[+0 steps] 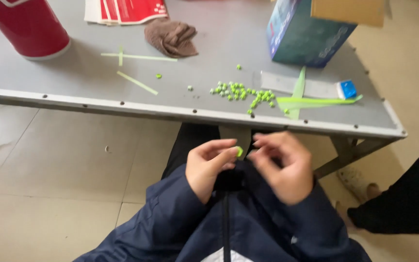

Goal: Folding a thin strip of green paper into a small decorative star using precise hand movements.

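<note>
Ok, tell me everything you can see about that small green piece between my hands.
The small green piece is a tiny bright lime-green bit, looking like folded paper or plastic strip, though it is too small to tell its exact shape. It sits pinched at the fingertips of the left hand, held over the lap just below the table edge. The right hand is close beside it, fingers curled toward it; whether they touch it cannot be told. It matches the colour of the scattered green bits on the table.
</note>
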